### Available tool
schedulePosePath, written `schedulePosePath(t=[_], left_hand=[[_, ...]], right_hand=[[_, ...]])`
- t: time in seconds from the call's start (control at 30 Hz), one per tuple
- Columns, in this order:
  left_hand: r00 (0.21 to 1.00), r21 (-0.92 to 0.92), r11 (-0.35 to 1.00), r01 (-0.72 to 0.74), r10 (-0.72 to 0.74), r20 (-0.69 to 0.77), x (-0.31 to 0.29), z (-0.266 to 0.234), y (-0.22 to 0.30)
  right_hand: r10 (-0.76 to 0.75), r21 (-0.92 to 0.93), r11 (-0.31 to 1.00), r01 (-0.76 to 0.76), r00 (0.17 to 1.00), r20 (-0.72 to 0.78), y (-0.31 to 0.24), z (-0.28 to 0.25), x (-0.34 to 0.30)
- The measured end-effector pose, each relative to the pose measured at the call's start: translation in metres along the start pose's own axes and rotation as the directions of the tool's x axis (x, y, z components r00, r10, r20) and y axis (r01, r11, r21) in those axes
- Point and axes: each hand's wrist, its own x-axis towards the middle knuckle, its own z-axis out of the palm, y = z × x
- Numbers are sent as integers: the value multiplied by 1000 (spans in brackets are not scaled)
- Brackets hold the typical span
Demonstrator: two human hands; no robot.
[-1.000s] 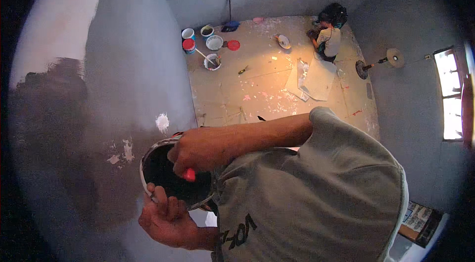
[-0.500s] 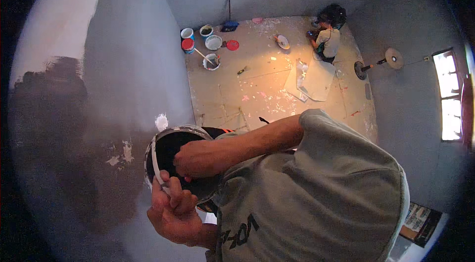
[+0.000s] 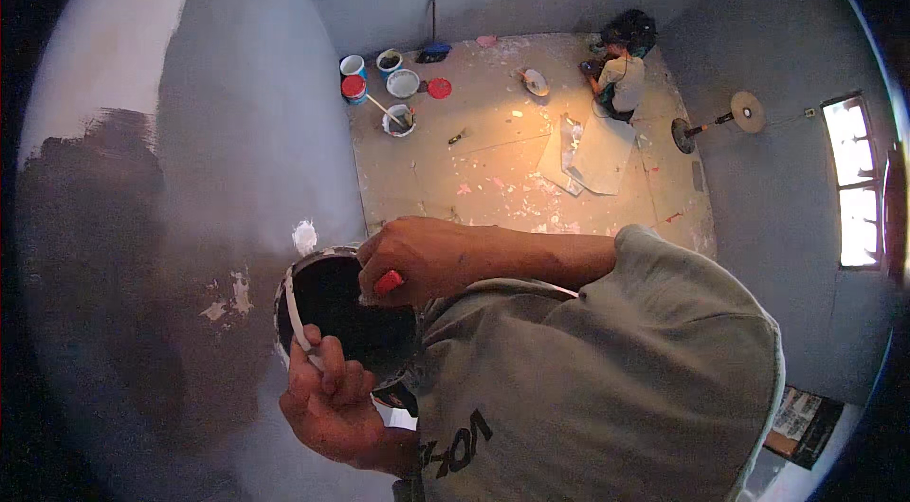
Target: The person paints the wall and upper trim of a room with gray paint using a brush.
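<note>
A bucket point(image 3: 343, 303) with a dark inside and a paint-smeared rim is held close in front of my torso. My left hand point(image 3: 327, 398) is closed round its pale handle point(image 3: 296, 308) at the near side. Over the bucket's far right rim is my right hand point(image 3: 403, 260), closed on a red-handled tool point(image 3: 388, 281). Only a short red part of that tool shows; my fingers hide the rest, so its working end cannot be made out.
Grey-painted wall point(image 3: 237, 123) with darker patches stands at left. Several paint buckets point(image 3: 402, 83), a red lid point(image 3: 439, 88), a dustpan point(image 3: 433, 53) and sheets point(image 3: 602, 156) lie on the floor far below. Another person point(image 3: 621, 80) sits near a standing fan point(image 3: 747, 111).
My right hand has risen out of the bucket and moved up and right to its rim, bringing more of the red handle into sight. My left hand stays on the bucket handle.
</note>
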Motion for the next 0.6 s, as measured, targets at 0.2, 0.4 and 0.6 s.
schedulePosePath(t=[0.2, 0.4, 0.6], left_hand=[[999, 55, 998, -20, 22, -29, 1, 5, -2], [1000, 39, 999, 5, -4, -26, 3, 1, 0], [999, 63, 998, -4, 7, -34, 2, 1, -2]], right_hand=[[-141, 150, 976, 159, 983, -120, -1, -3, 4], [-7, 3, 1000, 7, 1000, 11, 10, 3, -2], [18, 43, 999, -18, 1000, 6, 12, 1, -4]])
